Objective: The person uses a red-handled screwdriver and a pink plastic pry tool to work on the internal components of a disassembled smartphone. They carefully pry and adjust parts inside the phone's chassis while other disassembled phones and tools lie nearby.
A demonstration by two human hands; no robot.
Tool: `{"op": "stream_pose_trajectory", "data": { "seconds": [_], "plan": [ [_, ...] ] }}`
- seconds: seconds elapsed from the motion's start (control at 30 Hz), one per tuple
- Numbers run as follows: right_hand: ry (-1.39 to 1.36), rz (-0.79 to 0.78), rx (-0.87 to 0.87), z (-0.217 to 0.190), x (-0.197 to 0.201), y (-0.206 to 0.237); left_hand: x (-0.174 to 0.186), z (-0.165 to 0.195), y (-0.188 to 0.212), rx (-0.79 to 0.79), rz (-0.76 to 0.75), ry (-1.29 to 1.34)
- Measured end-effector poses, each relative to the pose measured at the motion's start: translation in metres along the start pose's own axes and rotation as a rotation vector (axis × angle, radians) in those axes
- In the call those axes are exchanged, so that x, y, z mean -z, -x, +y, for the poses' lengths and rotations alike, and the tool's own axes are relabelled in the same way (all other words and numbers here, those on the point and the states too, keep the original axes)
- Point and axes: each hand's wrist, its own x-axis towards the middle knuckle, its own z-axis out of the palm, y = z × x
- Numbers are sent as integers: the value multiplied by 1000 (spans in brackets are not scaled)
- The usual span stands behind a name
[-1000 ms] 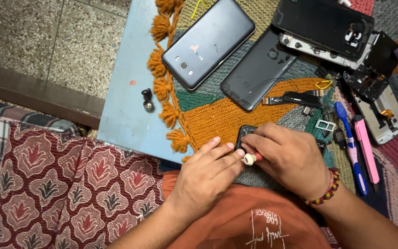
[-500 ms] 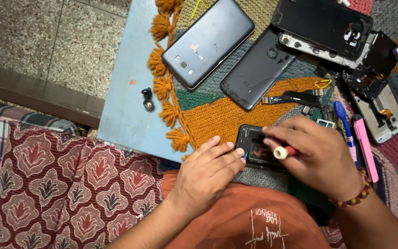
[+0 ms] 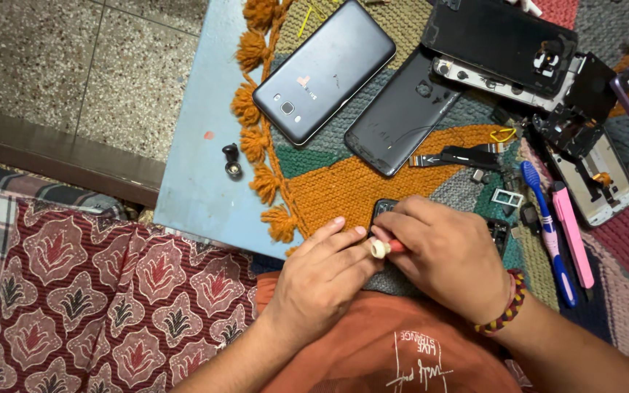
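Note:
My right hand (image 3: 442, 255) grips a small red-handled screwdriver (image 3: 385, 248) with a white cap, held low over a small dark phone part (image 3: 383, 209) on the woven mat (image 3: 343, 182). Most of that part is hidden under my fingers. My left hand (image 3: 322, 280) lies beside it with the fingertips pressed on the mat next to the screwdriver's cap, steadying the part. A beaded bracelet (image 3: 507, 306) circles my right wrist.
Two dark phones (image 3: 325, 69) (image 3: 402, 113) lie face down at the back of the mat. An opened phone frame (image 3: 504, 44), flex cables, a blue toothbrush (image 3: 547, 225), a pink tool (image 3: 573, 233) and a small earbud (image 3: 232, 160) on the blue table (image 3: 198, 182) surround them.
My right hand has drawn back to the left with the screwdriver, covering the dark part again and meeting the left fingertips. The left hand has barely moved.

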Motion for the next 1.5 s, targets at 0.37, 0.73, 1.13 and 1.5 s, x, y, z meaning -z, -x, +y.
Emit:
{"op": "stream_pose_trajectory", "data": {
  "seconds": [0.37,0.73,1.13,1.5],
  "plan": [
    [2,-15,17,4,0,-3,3,0,-2,3,-2,15],
    [53,-1,78,4,2,2,1,3,-1,4,12,14],
    [-42,-35,81,15,4,7,0,1,2,2,3,-8],
    [-107,-14,-47,19,5,11,-1,1,2,8,10,15]
  ]
}}
